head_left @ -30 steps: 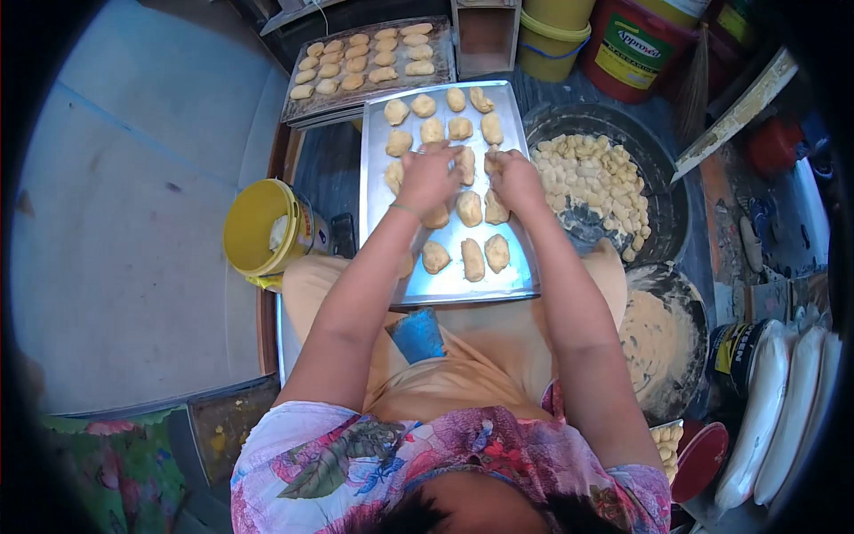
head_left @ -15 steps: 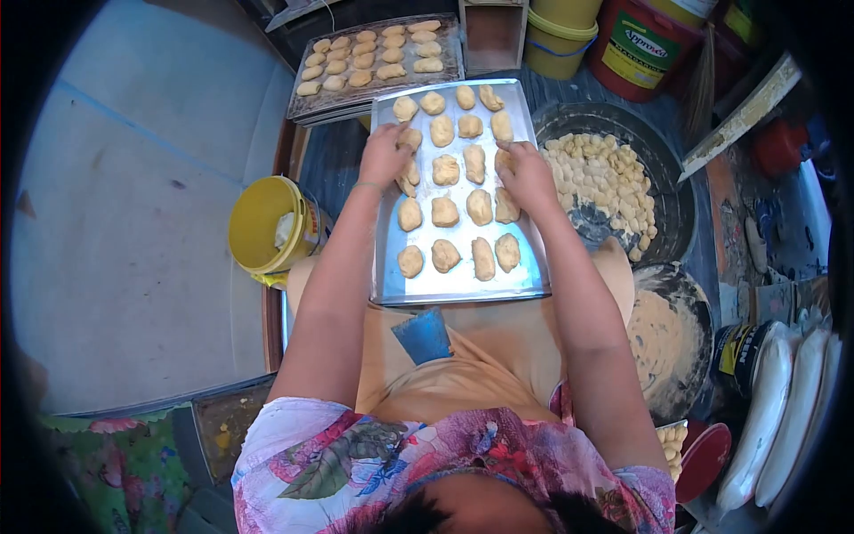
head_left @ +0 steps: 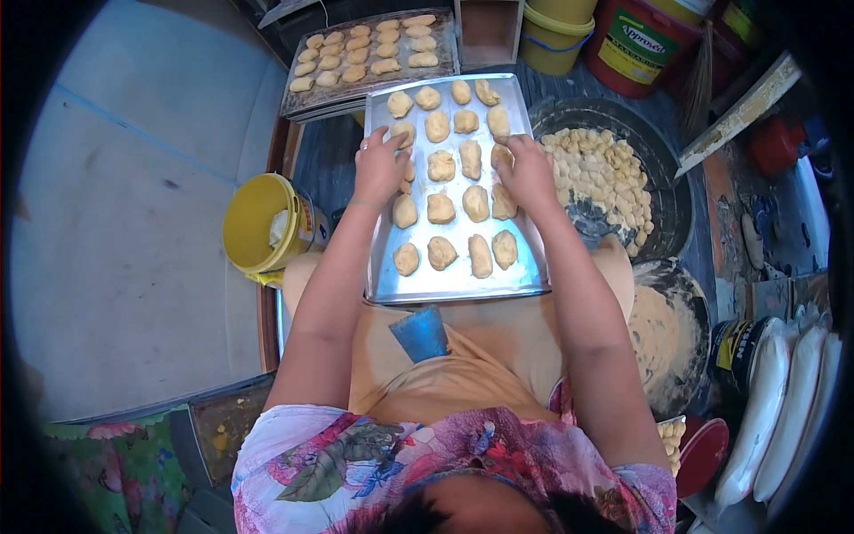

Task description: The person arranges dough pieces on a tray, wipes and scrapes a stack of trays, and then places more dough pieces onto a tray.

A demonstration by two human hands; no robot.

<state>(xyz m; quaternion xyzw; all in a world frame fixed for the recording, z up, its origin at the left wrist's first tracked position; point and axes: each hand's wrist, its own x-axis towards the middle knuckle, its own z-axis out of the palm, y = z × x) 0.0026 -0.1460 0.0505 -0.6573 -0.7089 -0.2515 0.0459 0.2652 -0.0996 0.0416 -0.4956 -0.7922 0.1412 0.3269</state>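
A metal baking tray (head_left: 454, 287) rests across my lap, carrying rows of pale dough pieces (head_left: 441, 209). My left hand (head_left: 381, 165) is at the tray's left side, fingers apart, its tips close to a dough piece (head_left: 403, 134) in the left column. That hand partly hides other pieces below it. On the right side, my right hand (head_left: 528, 171) has its fingers bent around a dough piece (head_left: 502, 157) in the right column, which they partly cover.
Behind stands another tray of shaped dough (head_left: 358, 55). To the right are a black basin (head_left: 672, 218) of small dough balls and a floury basin (head_left: 703, 311). A yellow bucket (head_left: 245, 222) is at left; lidded buckets (head_left: 553, 49) and a margarine tub (head_left: 636, 44) stand behind.
My left hand has drawn slightly left, uncovering more of the dough piece there. My right hand stays at the same dough piece. The view has shifted slightly.
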